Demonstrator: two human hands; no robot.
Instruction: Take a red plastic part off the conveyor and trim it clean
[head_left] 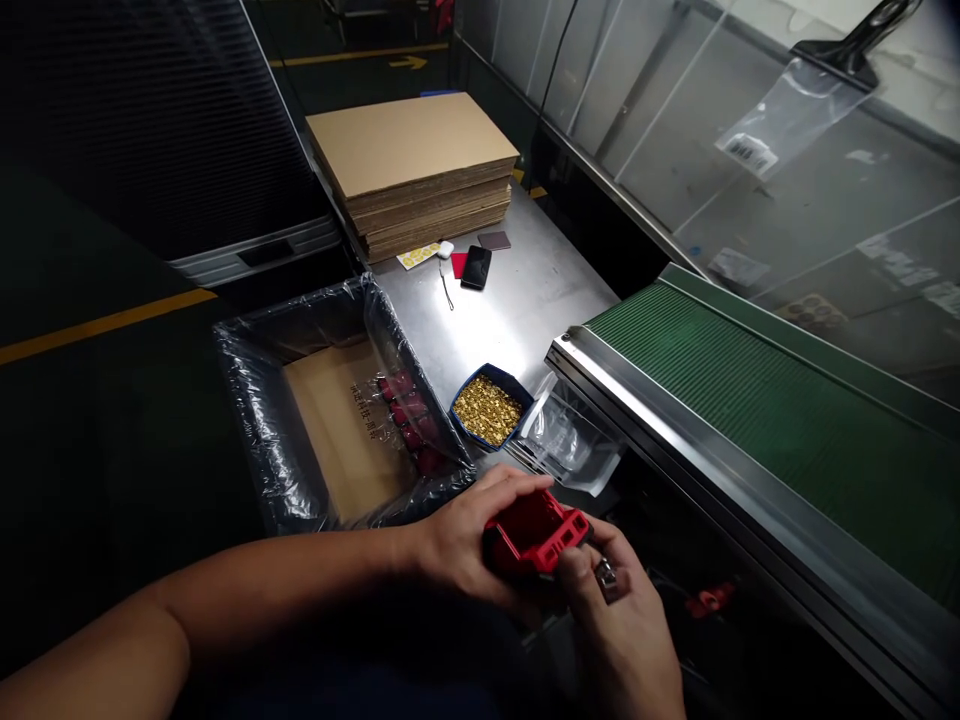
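Bare bench (pixel 517 300) lay open between the cardboard stack (pixel 416 170) at its far edge and the blue tray (pixel 489 408), with the conveyor (pixel 757 420) walling its right edge.

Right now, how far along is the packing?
Done: a few red parts already lie along one edge of the bag-lined box. In hand: left hand and right hand hold one red part between them. Left: most of the box floor is bare, and the tray of brass pieces looks full.
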